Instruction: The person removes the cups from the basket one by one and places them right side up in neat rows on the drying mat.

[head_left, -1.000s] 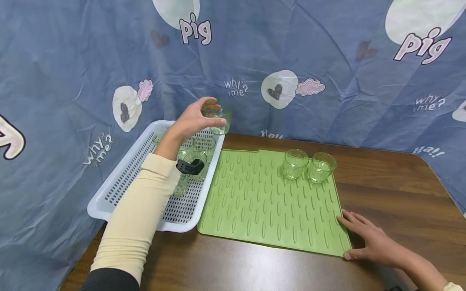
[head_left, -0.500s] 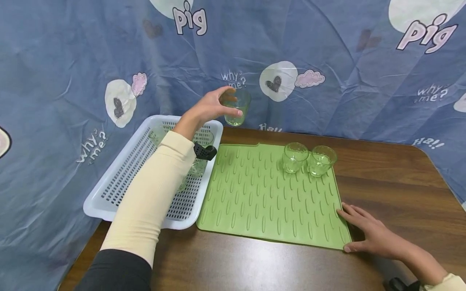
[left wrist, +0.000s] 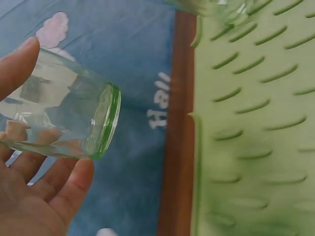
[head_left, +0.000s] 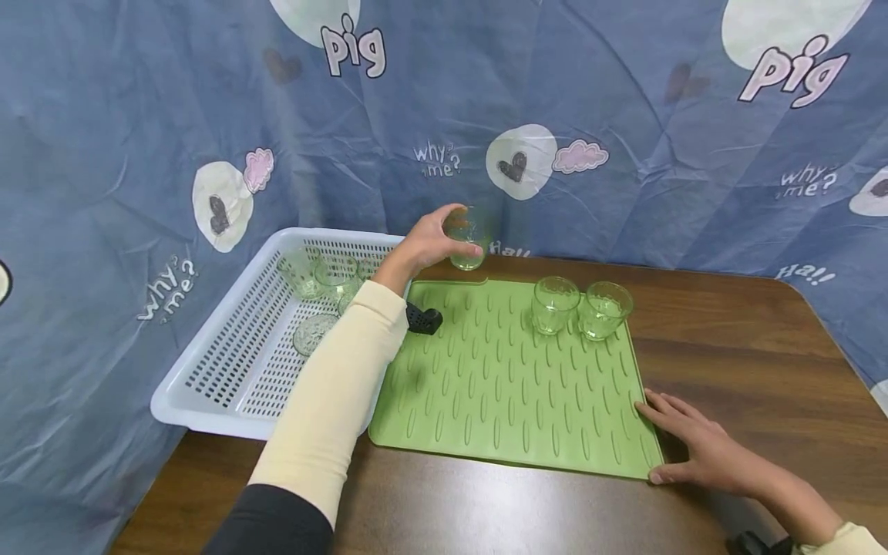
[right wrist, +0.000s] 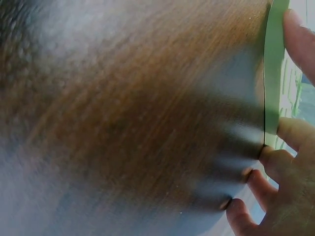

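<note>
My left hand (head_left: 435,240) grips a clear greenish drinking glass (head_left: 469,245), holding it in the air above the back edge of the green ridged mat (head_left: 499,385). In the left wrist view, thumb and fingers curl round the sides of the glass (left wrist: 64,108), and its thick base faces the mat side. Two similar glasses, a left one (head_left: 554,306) and a right one (head_left: 603,311), stand side by side at the mat's back right. My right hand (head_left: 708,451) rests at the mat's front right corner, thumb and fingertips touching its edge, fingers spread on the wood.
A pale blue perforated basket (head_left: 208,385) with several glasses (head_left: 301,274) in it stands left of the mat, partly covered by my left sleeve (head_left: 333,401). Beneath lies a dark wooden table (head_left: 486,509). A blue printed cloth (head_left: 388,116) hangs behind its back edge.
My left hand has carried the glass rightward out from over the basket, rising and then lowering near the mat's back edge. The right hand has stayed at the mat's corner.
</note>
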Demonstrator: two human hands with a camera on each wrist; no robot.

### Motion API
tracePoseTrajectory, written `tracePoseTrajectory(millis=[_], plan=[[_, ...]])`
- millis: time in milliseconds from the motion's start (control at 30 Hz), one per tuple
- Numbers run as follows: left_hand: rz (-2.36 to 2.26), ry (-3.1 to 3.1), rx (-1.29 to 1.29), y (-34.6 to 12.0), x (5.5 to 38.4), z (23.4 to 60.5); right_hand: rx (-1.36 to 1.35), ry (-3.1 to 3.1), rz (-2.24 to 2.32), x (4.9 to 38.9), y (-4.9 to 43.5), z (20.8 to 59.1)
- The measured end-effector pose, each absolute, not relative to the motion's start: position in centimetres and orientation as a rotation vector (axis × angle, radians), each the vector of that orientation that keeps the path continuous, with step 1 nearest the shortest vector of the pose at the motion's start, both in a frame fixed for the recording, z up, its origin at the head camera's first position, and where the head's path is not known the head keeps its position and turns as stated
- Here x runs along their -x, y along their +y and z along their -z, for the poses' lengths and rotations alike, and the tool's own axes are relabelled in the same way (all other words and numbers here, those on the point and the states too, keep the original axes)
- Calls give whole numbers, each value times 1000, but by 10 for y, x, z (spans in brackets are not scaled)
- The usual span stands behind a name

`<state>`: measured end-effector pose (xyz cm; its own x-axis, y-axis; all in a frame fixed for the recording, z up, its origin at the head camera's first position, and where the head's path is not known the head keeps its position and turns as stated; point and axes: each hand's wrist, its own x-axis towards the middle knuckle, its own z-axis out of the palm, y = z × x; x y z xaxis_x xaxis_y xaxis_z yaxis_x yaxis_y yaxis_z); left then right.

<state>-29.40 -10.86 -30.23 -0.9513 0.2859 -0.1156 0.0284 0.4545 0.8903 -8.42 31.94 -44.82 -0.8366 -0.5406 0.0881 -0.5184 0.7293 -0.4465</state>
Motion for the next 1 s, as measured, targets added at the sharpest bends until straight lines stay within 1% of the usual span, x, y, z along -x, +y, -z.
tracePoseTrajectory(millis=[233,433,567,800,1000], plan=[[-1709,2413,-112,-79,284,335,799,2863,683,85,319,444],[-1783,2417,-49,-53,274,362,795,2836,679,85,318,443],[-1817,2405,-15,-47,269,372,790,2838,676,84,318,442],[-1880,2348,-56,-43,261,383,848,2877,668,85,319,443],[-1879,2312,-59,-40,255,396,847,2870,683,84,319,443]])
